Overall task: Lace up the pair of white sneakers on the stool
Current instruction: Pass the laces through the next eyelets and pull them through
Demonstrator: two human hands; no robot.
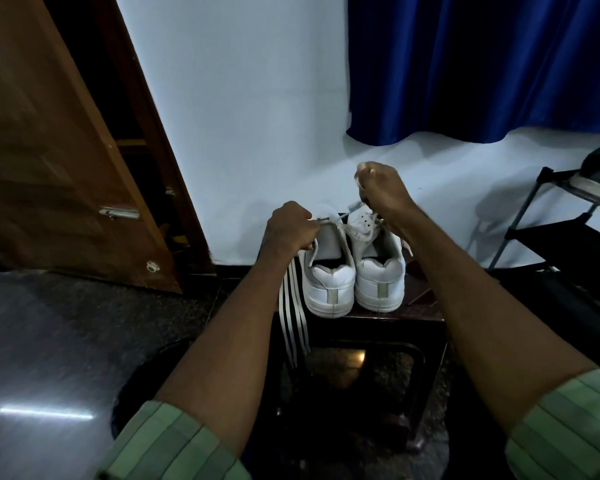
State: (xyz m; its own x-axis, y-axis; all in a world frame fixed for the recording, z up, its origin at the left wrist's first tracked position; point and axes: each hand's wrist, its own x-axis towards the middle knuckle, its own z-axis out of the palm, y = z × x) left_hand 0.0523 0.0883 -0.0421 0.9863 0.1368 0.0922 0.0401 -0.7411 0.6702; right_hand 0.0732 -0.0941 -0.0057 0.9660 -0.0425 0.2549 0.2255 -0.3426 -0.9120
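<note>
Sneakers (pixel 355 271) stand side by side, heels toward the person, on a dark stool (pixel 378 320) against the wall. The left hand (pixel 291 226) grips a bundle of laces (pixel 293 323) hanging beside the left shoe. The right hand (pixel 381 192) pinches a lace end drawn up from the right shoe's eyelets. Threading appears under way; next, likely, the end must be fed through the following eyelet.

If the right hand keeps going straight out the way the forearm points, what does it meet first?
Probably the white wall behind the stool: the right hand, pinching a lace, is already raised above the right sneaker. Depth is unclear.
</note>
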